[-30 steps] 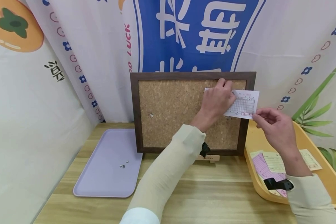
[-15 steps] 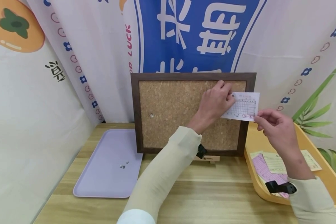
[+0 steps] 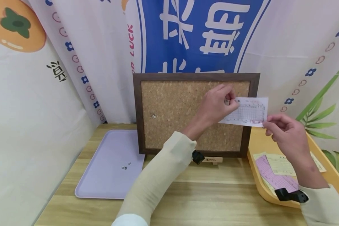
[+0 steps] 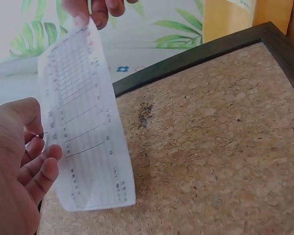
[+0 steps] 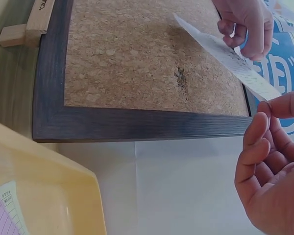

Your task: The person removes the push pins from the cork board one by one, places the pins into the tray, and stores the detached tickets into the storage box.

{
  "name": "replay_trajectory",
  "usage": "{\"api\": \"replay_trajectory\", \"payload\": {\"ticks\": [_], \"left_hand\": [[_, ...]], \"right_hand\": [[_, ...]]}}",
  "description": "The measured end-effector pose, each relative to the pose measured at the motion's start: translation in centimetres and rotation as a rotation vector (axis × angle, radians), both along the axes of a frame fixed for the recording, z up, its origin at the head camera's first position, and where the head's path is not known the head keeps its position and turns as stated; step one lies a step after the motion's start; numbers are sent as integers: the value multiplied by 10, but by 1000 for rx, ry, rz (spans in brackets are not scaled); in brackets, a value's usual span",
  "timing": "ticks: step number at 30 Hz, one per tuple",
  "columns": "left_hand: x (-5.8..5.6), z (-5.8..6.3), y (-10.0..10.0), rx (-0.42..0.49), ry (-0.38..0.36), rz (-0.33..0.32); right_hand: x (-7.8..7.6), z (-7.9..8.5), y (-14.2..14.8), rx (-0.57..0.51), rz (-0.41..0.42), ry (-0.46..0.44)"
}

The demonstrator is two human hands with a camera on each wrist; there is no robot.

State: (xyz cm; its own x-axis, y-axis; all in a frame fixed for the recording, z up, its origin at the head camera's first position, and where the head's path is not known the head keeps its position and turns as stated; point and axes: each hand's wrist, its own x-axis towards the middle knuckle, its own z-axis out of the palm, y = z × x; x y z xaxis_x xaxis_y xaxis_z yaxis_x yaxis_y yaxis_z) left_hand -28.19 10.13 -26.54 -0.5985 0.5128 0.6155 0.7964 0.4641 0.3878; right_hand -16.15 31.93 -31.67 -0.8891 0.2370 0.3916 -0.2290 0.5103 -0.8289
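A white printed receipt slip (image 3: 247, 110) hangs in front of the right part of the framed cork board (image 3: 172, 113). My right hand (image 3: 291, 133) pinches its lower right corner between thumb and forefinger. Over the slip's left part is my left hand (image 3: 214, 105), thumb and forefinger together on a tiny shiny piece that looks like a thumbtack (image 4: 41, 135); its shape is mostly hidden. In the right wrist view the slip (image 5: 230, 58) stands tilted away from the cork, at least at the held end. Whether the left fingers touch the paper, I cannot tell.
A lilac tray (image 3: 101, 175) on the left bears small silver tacks (image 3: 126, 168). At right stands a yellow bin (image 3: 260, 191) with pink and pale yellow slips (image 3: 279, 164). The board leans on a wooden stand (image 3: 214, 160). The cork has a worn spot (image 4: 146, 115).
The slip and my right hand have shifted right and slightly down. My left hand has drawn a little down and left, its fingers now showing more.
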Motion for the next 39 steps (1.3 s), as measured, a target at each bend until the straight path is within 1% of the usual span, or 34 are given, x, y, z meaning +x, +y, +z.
{"api": "replay_trajectory", "payload": {"ticks": [4, 6, 9, 12, 16, 20, 25, 29, 34, 36, 39], "left_hand": [[7, -5, -10, -1, -16, -44], [9, -8, -17, 12, -3, -68], [11, -13, -28, 42, 36, -101], [15, -17, -40, 49, 70, -107], [22, -24, -56, 42, 97, -96], [28, -32, -72, 63, 126, -100], [33, -43, -95, 76, 153, -84], [36, -55, -117, 65, 168, -56], [41, -69, -146, 70, 178, -10], [44, -73, -158, 66, 173, 11], [49, -79, -174, 59, 163, 48]], "right_hand": [[7, -4, 1, -6, 14, -11], [10, -5, 2, -9, 18, -11], [15, -6, 4, -14, 30, -9], [20, -8, 6, -6, 33, -23], [27, -13, 9, 10, 21, -43], [35, -19, 10, 48, -4, -37], [45, -26, 12, 108, -15, -49], [53, -32, 16, 129, -24, -78], [64, -39, 22, 160, -58, -108], [67, -41, 25, 160, -66, -105], [71, -45, 30, 123, -64, -78]]}}
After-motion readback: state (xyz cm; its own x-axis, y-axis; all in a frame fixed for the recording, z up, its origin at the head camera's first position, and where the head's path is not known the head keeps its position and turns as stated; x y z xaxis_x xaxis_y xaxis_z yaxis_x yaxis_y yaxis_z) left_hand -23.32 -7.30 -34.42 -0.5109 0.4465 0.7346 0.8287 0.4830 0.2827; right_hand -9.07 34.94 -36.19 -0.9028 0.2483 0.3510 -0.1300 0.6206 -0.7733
